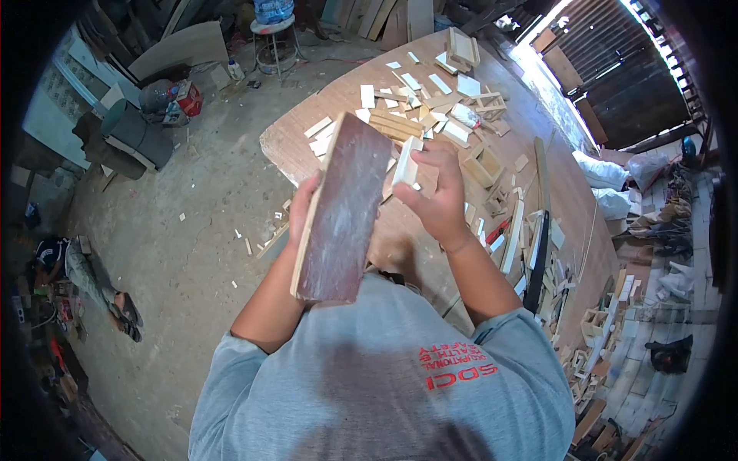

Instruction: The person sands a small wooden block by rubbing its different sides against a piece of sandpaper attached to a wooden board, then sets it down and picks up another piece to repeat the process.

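My left hand (302, 206) grips a sanding board (344, 219) by its left edge. The board is a long wooden block with a worn, reddish-brown face streaked with pale dust, held tilted up in front of my chest. In my right hand (441, 194) a small white wooden piece (406, 165) is pinched between thumb and fingers, just right of the board's upper edge. Behind the two hands, white and tan wood offcuts (411, 100) lie scattered on the plywood worktable (307, 115).
Small wooden frames (483, 165) and long strips (513, 237) crowd the table's right side. A stool (273, 29) carries a blue water jug (273, 9). A grey bin (137, 131) stands at left, and a person (81, 269) sits low at far left. White sacks (603, 173) rest on the right.
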`<state>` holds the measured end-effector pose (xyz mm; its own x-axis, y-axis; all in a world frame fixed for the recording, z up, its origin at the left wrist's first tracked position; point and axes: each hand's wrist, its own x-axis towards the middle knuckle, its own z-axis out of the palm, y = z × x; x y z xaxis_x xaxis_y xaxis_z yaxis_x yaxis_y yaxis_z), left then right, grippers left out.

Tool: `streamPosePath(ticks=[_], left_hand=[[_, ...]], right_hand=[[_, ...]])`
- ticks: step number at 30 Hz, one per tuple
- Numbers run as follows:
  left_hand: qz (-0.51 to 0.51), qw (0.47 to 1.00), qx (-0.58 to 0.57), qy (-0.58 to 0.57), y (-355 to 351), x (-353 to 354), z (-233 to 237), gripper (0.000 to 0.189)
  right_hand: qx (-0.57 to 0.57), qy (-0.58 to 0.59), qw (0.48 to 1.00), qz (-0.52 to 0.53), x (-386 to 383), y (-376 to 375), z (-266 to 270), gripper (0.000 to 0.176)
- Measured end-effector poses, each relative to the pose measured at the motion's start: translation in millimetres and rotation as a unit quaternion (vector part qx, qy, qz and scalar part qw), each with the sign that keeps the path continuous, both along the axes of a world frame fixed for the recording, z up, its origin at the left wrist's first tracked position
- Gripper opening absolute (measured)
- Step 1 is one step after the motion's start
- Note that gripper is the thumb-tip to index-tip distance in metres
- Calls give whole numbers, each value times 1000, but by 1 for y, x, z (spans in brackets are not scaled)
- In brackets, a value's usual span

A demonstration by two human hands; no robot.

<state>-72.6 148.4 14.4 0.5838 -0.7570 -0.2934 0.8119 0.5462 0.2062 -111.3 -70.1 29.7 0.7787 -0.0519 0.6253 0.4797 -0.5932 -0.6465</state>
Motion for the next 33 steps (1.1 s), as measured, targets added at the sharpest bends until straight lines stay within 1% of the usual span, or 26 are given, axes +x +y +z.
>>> streamPosePath(ticks=[1,2,3,4,5,6,8,9,10,12,13,15,17,19,21,22,23,24,25,27,29,31,33], left_hand=[[-12,1000,-22,-12,5,3,-1,76],[-13,1000,-21,-9,7,1,0,76],[9,1000,-28,10,8,3,4,76],[30,999,-35,27,9,5,7,75],[23,999,-47,-2,11,4,7,74],[22,999,-46,0,11,4,9,74],[31,998,-50,0,11,1,11,74],[31,998,-50,0,10,1,10,74],[32,998,-46,3,11,1,10,74],[33,999,-43,6,9,0,12,74],[36,999,-23,12,8,-1,15,74],[39,999,-2,18,7,-3,15,74],[30,999,-23,3,8,-6,11,73],[30,999,-17,16,6,-8,16,72],[31,999,-11,29,6,-9,16,71],[16,999,-34,25,6,-9,13,70],[0,998,-57,21,6,-8,11,70],[0,998,-57,21,6,-8,12,70],[6,998,-50,34,5,-9,13,70],[11,998,-44,47,5,-9,13,69],[-2,996,-80,31,5,-10,11,67],[-8,996,-82,31,3,-11,9,66],[-12,996,-83,31,0,-12,11,66]], right_hand=[[96,4,993,64,-15,7,11,60],[97,7,993,63,-27,15,20,60],[257,55,951,165,-36,25,30,64],[406,100,870,262,-39,29,35,68],[408,126,860,279,-40,23,27,74],[410,126,860,277,-41,25,27,74],[515,160,773,333,-41,34,31,75],[568,161,733,338,-43,40,38,75],[567,161,733,338,-43,40,38,75],[585,201,707,342,-44,37,37,79],[586,202,707,342,-44,34,35,79],[496,183,775,346,-43,30,29,75],[492,189,777,346,-46,30,31,74],[487,196,778,345,-47,31,31,74],[469,187,793,340,-47,31,30,74],[469,187,793,341,-46,32,30,74],[438,167,814,344,-44,33,31,72],[406,145,834,346,-43,34,32,70],[406,145,833,346,-44,34,34,70],[352,160,853,351,-45,32,40,73],[365,176,851,334,-50,36,48,74],[377,192,849,317,-52,38,48,75],[323,177,879,303,-52,38,43,76]])
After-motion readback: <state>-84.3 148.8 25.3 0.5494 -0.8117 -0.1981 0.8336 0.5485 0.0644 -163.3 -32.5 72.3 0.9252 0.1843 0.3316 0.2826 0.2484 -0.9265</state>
